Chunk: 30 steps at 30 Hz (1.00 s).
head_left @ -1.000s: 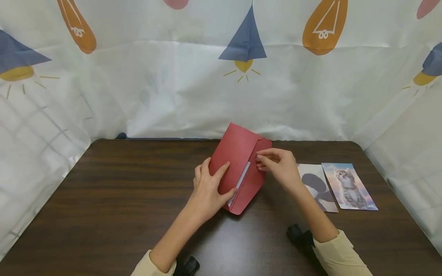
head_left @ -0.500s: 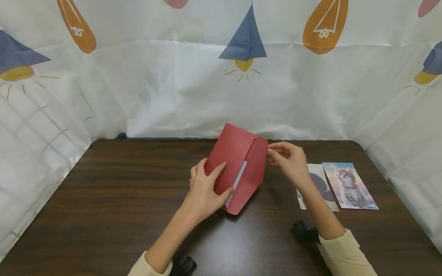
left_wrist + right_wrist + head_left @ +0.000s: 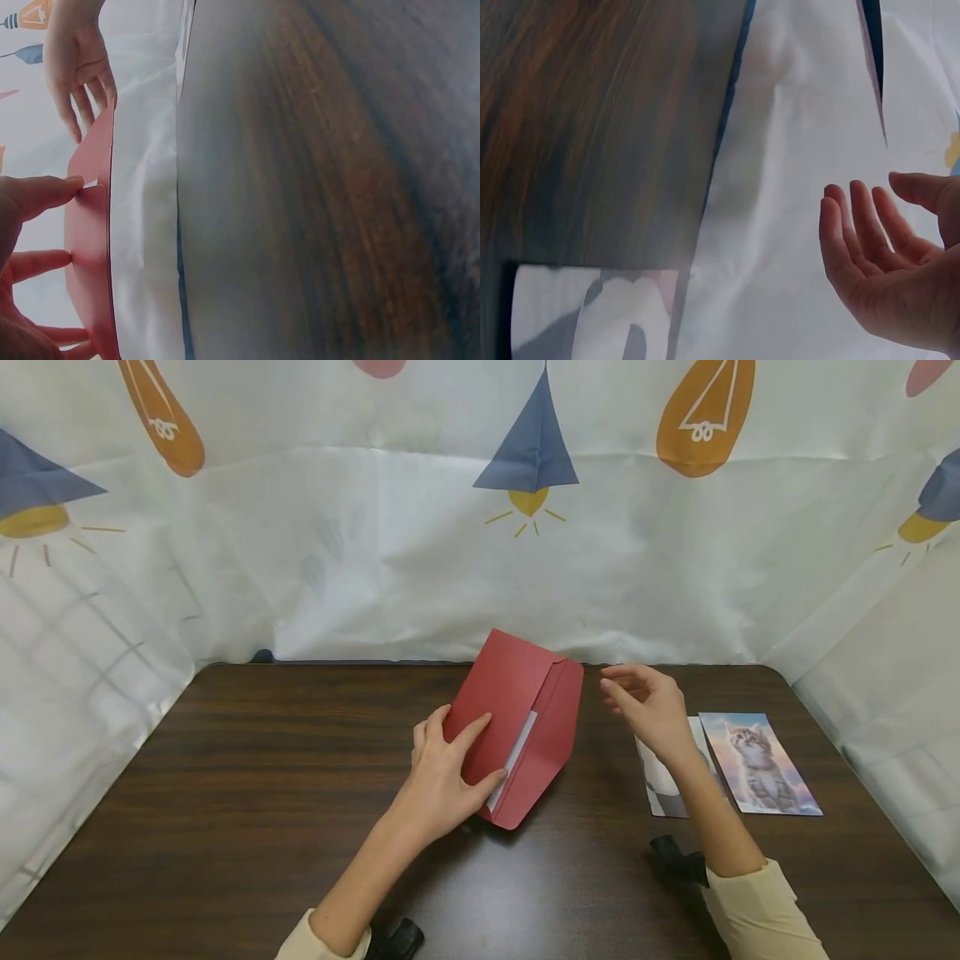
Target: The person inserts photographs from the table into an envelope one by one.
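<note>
A red envelope (image 3: 495,689) is tilted in the middle of the head view, its flap (image 3: 546,743) folded back to the right. A white strip of paper (image 3: 512,760) shows along its opening. My left hand (image 3: 442,781) holds the envelope by its lower left part, thumb near the opening and forefinger across the front. The left wrist view shows the thumb and forefinger touching the envelope (image 3: 90,232); it looks raised off the table. Beyond the flap's upper right corner, my right hand (image 3: 648,710) is apart from it, fingers loosely bent with nothing between them (image 3: 892,262).
A kitten picture card (image 3: 761,764) lies on the dark wooden table (image 3: 262,793) at the right. Beside it, a grey-and-white card (image 3: 663,785) is partly hidden by my right forearm. A white curtain (image 3: 375,568) with lamp prints hangs behind the table.
My right hand has moved off the envelope's flap, to the right and slightly away. The left hand and envelope shifted a little left, then stayed nearly still.
</note>
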Tool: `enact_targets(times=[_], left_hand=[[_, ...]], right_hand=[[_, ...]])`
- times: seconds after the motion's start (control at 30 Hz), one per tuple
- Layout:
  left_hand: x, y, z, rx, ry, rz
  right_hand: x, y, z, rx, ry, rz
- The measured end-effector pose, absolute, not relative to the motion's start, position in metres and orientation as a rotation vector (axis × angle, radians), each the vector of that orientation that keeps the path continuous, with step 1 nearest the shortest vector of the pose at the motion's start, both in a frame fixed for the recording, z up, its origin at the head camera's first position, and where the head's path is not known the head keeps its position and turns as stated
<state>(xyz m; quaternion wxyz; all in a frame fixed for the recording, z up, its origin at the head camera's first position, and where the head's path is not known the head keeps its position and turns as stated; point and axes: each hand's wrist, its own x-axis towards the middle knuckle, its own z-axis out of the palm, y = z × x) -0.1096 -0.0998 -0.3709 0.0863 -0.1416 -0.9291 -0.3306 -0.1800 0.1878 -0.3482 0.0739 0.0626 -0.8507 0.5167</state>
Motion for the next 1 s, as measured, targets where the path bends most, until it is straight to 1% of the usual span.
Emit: enact_targets(times=[0.7,1.0], left_hand=[[-0.111,-0.104,-0.367,-0.419,-2.749,-0.977],[-0.11,-0.104,-0.366,-0.42,-2.738,-0.98]], right_hand=[[-0.185,0.216,-0.35,0.123,-2.697,1.294],[-0.185,0.226,-0.351,0.099,-2.74,1.284]])
